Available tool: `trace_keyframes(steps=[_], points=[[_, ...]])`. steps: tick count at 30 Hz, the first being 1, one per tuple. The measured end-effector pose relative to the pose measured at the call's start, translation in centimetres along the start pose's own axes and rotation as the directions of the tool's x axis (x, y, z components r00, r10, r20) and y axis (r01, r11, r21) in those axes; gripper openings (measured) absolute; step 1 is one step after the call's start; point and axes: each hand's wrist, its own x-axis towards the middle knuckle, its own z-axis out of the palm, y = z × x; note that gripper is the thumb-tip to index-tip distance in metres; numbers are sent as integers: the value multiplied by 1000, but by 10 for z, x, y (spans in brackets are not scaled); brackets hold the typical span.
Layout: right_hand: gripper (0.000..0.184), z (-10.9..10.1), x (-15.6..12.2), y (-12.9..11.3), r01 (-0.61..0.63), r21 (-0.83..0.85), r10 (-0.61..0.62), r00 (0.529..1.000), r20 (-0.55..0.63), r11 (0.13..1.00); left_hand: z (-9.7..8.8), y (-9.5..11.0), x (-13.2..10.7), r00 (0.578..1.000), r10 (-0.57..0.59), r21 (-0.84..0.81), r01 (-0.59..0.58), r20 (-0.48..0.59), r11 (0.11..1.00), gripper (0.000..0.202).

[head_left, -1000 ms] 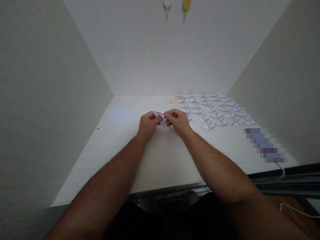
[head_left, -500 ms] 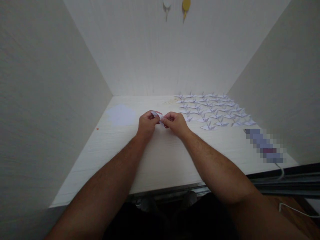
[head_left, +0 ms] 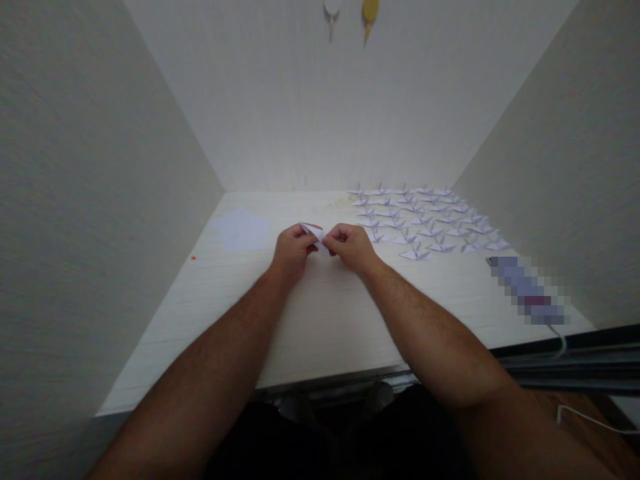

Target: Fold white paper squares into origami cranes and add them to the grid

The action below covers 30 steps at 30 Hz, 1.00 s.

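Between my two hands, just above the middle of the white table (head_left: 330, 320), is a small piece of folded white paper (head_left: 314, 232). My left hand (head_left: 294, 248) grips its left part between thumb and fingers, with a pointed flap showing above the thumb. The thumb and fingertips of my right hand (head_left: 350, 245) pinch its right end. The fingers cover part of the paper, so its full shape is hidden. Several folded white paper cranes (head_left: 417, 219) stand in rows to the right of my right hand.
White paper sheets (head_left: 243, 229) lie at the back left, with a tiny orange bit (head_left: 193, 258) nearby. A blurred-out device (head_left: 527, 290) with a white cable (head_left: 563, 343) is at the right. Walls enclose the table on three sides; two hooks (head_left: 370, 12) hang on the back one.
My left thumb has shifted and more of the paper's pointed flap shows above it. My right hand keeps its pinch in nearly the same place.
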Motion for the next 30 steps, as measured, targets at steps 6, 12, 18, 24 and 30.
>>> trace_keyframes(steps=[6,12,18,24,30], points=[[17,-1,0,1,-2,68,5,999,-37,998,-5,1,1,998,20,45,-22,52,999,28],[17,-1,2,3,-28,100,34,997,-65,995,-7,0,2,995,76,86,-81,64,993,14],[12,-1,2,4,-53,68,53,999,-9,996,-9,-2,6,983,181,222,-167,-43,961,9],[10,-1,1,1,-38,49,38,999,0,998,-8,-1,6,999,41,55,-39,-28,998,11],[20,-2,2,2,-45,109,48,999,-20,993,-5,1,3,994,105,120,-108,31,987,19]])
